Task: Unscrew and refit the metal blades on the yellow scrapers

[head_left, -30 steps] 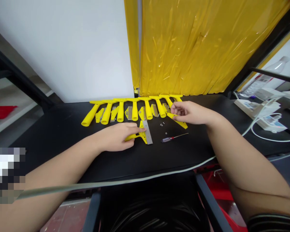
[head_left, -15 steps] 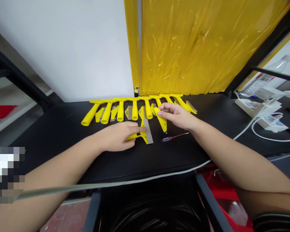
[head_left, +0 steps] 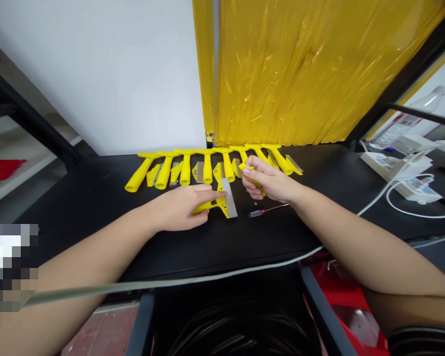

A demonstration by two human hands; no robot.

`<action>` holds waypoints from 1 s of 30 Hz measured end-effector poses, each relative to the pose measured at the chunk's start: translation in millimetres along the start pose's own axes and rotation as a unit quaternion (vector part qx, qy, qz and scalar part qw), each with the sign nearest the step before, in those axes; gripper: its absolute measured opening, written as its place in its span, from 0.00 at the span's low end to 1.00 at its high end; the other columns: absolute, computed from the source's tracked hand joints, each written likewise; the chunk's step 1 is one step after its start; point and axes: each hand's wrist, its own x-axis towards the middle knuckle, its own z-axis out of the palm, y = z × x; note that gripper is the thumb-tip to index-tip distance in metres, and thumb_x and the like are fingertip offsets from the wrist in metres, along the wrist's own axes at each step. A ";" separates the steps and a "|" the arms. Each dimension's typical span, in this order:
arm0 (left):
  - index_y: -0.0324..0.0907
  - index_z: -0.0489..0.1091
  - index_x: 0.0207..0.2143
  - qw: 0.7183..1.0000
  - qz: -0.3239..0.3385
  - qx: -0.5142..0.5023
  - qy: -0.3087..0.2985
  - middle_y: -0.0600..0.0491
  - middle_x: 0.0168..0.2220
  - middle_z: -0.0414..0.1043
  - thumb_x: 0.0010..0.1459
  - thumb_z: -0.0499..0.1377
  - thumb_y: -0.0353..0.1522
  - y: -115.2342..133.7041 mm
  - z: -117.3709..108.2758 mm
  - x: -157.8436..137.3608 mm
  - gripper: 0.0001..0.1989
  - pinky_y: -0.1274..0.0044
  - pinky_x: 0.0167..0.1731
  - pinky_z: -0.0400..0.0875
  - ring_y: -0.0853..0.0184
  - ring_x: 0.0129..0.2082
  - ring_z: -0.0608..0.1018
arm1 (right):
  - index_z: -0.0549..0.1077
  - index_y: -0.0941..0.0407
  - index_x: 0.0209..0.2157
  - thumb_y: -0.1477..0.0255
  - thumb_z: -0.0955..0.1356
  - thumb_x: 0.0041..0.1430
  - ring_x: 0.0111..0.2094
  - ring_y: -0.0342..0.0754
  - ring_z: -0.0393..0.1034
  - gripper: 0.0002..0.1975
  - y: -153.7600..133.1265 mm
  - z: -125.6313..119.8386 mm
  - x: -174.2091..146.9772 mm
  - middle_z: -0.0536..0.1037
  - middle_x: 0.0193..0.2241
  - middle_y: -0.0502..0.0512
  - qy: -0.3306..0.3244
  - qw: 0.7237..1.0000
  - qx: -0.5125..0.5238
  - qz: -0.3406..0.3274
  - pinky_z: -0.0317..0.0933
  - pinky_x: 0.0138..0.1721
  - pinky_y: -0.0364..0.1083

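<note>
My left hand (head_left: 187, 207) is closed round the handle of a yellow scraper (head_left: 222, 201), its index finger stretched along the head. A flat metal blade (head_left: 230, 199) lies on that head, facing right. Just right of it, my right hand (head_left: 265, 180) is closed on a yellow plastic plate (head_left: 257, 185), mostly covered by the fingers. Below the right hand, a screwdriver (head_left: 258, 213) with a clear handle lies on the black table, and a tiny nut or screw (head_left: 255, 203) sits close by. Behind both hands stands a row of yellow scraper handles (head_left: 206, 170).
Between the handles lie yellow cover plates with blades (head_left: 198, 173). A white cable (head_left: 215, 276) crosses in front of the table edge (head_left: 163, 272). On the right are white power strips (head_left: 404, 170) and a plastic bottle (head_left: 411, 118). Yellow film (head_left: 300, 74) covers the back.
My right hand has turned and curled its fingers round the yellow plate, which hung pointing down before. The scraper in my left hand has shifted slightly up and right.
</note>
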 end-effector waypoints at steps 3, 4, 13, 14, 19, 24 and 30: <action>0.45 0.63 0.70 1.000 0.004 0.009 0.017 0.48 0.46 0.74 0.65 0.55 0.30 -2.6 1.8 0.2 0.31 0.74 0.43 0.72 0.63 0.42 0.79 | 0.57 0.50 0.37 0.56 0.70 0.66 0.22 0.41 0.54 0.19 3.1 1.8 3.6 0.63 0.25 0.43 0.008 0.999 0.021 0.042 0.47 0.23 0.40; 0.45 0.63 0.71 1.000 0.004 0.012 0.022 0.48 0.46 0.74 0.65 0.55 0.30 -3.3 2.3 0.2 0.32 0.74 0.42 0.72 0.63 0.41 0.78 | 0.58 0.51 0.37 0.57 0.70 0.66 0.23 0.42 0.55 0.18 3.7 2.2 4.6 0.65 0.26 0.44 0.013 0.999 0.024 0.044 0.48 0.24 0.41; 0.45 0.63 0.71 0.999 -0.001 0.028 0.030 0.48 0.47 0.73 0.66 0.54 0.30 -2.2 2.5 -0.3 0.31 0.74 0.42 0.72 0.63 0.41 0.79 | 0.65 0.52 0.42 0.72 0.74 0.56 0.26 0.40 0.62 0.16 10.1 1.7 5.6 0.67 0.29 0.43 0.044 0.998 -0.041 -0.012 0.60 0.30 0.43; 0.44 0.63 0.71 0.999 -0.002 0.029 0.030 0.47 0.47 0.73 0.66 0.54 0.30 -2.3 2.7 -0.4 0.31 0.74 0.42 0.72 0.63 0.41 0.79 | 0.66 0.52 0.44 0.71 0.75 0.55 0.27 0.40 0.64 0.18 11.1 1.0 5.7 0.69 0.30 0.43 0.050 0.998 -0.044 -0.008 0.61 0.31 0.43; 0.44 0.63 0.71 0.999 -0.008 0.023 0.028 0.47 0.46 0.73 0.65 0.54 0.30 -3.6 3.3 -0.7 0.31 0.73 0.42 0.73 0.63 0.41 0.79 | 0.76 0.55 0.40 0.67 0.79 0.52 0.35 0.43 0.69 0.16 13.4 -6.4 8.5 0.75 0.34 0.49 0.107 0.990 -0.078 -0.054 0.66 0.41 0.45; 0.44 0.64 0.71 0.999 -0.001 0.003 0.037 0.48 0.46 0.73 0.65 0.55 0.29 -3.1 2.2 -0.5 0.31 0.72 0.46 0.73 0.62 0.42 0.79 | 0.80 0.53 0.39 0.64 0.77 0.58 0.37 0.46 0.72 0.11 4.1 -11.3 4.7 0.79 0.36 0.52 0.115 0.970 -0.144 -0.156 0.67 0.43 0.48; 0.42 0.64 0.70 0.998 0.015 -0.001 0.069 0.49 0.43 0.73 0.65 0.55 0.28 -3.3 2.8 -0.5 0.30 0.73 0.44 0.74 0.64 0.41 0.78 | 0.82 0.54 0.40 0.72 0.70 0.66 0.41 0.47 0.75 0.06 1.7 -2.4 0.2 0.81 0.39 0.54 0.029 0.947 -0.241 -0.212 0.68 0.47 0.49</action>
